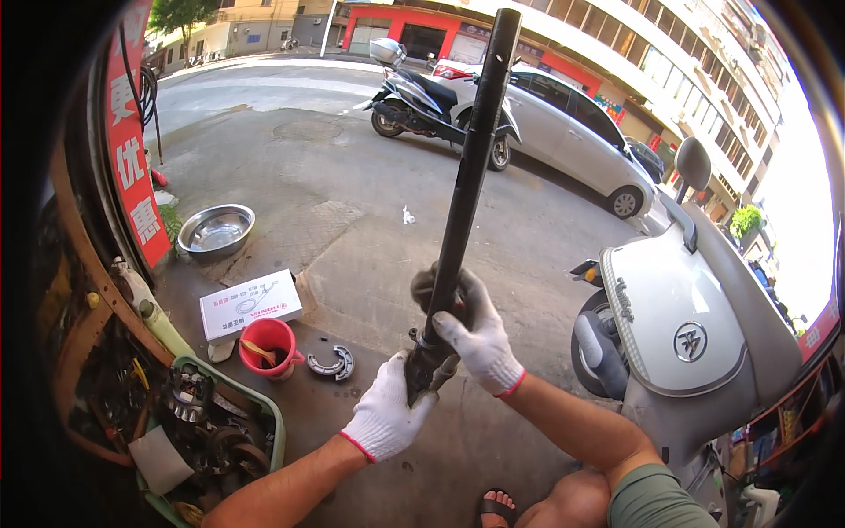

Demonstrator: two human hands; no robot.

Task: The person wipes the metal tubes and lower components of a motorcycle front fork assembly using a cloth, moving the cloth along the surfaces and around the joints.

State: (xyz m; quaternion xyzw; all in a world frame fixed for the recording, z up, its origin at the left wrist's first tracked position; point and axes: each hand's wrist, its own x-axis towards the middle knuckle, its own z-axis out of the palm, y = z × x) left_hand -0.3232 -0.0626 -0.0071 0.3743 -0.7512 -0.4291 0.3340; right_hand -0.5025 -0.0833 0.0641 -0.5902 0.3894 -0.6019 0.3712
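A long black metal tube (473,154) stands upright, slightly tilted, in front of me, its top reaching above the street. Wider bracket-like fittings (425,354) sit at its lower end. My left hand (387,412), in a white knitted glove with a red cuff, is closed round that lower end. Just above, my right hand (482,339), gloved alike with darkly soiled fingers, is wrapped round the tube. Something dark (424,286) shows at the tube's left side by these fingers; whether it is a rag or soiled fingertips I cannot tell.
Lower left, a green crate (280,431) holds greasy parts, near a red mug (268,339), curved brake shoes (331,363), a white box (251,304) and a metal basin (216,231). A grey scooter (678,326) stands right. Beyond are another scooter (431,101) and a silver car (563,128).
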